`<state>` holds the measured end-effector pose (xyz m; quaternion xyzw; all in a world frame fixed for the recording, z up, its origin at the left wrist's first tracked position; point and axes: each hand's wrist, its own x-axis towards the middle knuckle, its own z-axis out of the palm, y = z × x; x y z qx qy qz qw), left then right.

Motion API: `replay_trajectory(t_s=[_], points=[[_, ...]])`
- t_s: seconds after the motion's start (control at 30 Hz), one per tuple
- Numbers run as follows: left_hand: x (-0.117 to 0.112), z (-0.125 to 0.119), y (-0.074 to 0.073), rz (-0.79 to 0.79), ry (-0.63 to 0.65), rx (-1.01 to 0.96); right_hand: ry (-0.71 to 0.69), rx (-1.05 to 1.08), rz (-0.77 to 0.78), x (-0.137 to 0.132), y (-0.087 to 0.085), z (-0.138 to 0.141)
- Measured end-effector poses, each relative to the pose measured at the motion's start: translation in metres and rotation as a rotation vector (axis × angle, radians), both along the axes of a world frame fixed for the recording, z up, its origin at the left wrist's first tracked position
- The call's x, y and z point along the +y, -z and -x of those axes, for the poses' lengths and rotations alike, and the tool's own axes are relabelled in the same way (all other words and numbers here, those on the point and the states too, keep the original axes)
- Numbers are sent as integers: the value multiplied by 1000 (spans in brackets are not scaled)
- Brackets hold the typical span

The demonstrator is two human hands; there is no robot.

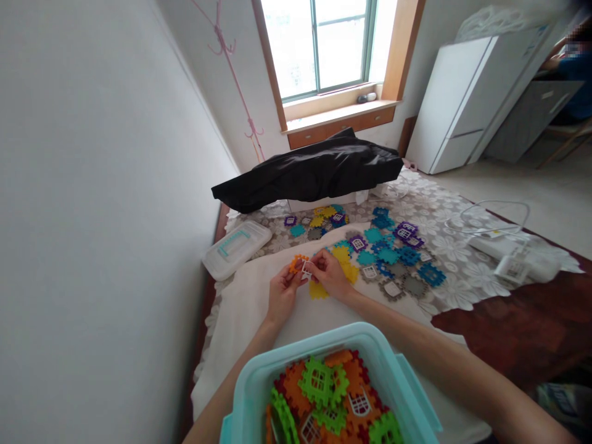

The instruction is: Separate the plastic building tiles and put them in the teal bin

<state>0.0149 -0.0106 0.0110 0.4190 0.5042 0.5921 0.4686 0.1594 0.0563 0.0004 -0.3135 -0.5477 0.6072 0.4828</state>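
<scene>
Left hand: our left hand [282, 293] pinches an orange interlocking plastic tile [298, 264] between its fingertips.
Right hand: our right hand [329, 273] grips a white window tile [306, 269] right against the orange tile; we cannot tell whether the two are joined.
Hands: together, both clamped on their tiles, fingers almost meeting above the cloth.
Under the hands: a yellow tile [318, 290] lies just below our right hand on a white cloth [240, 327].
Just ahead: loose purple, blue, teal, yellow and grey tiles [388, 256] spread across the cloth's edge and a lace tablecloth [456, 253].
Nearest us: a turquoise plastic tub [259, 382] sits between our forearms, heaped with green and orange tiles [321, 382].
To the left: a plastic box lid [235, 250] lies beside the cloth.
Farther off: a black fabric bundle [308, 172] lies beneath a window [314, 49], and a white cable [490, 209] lies to the right.
Far right: a person in a blue sleeve [573, 80] sits past a white refrigerator [462, 105], well apart from us.
</scene>
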Motion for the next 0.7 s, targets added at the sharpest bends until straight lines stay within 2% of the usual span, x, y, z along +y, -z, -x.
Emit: replay_trajectory(t_s=[0.33, 0.7], points=[[-1, -2, 2, -26, 1, 58, -28, 28, 37, 2, 2, -1], [-1, -1, 5, -40, 17, 132, 30, 26, 29, 0, 2, 0]])
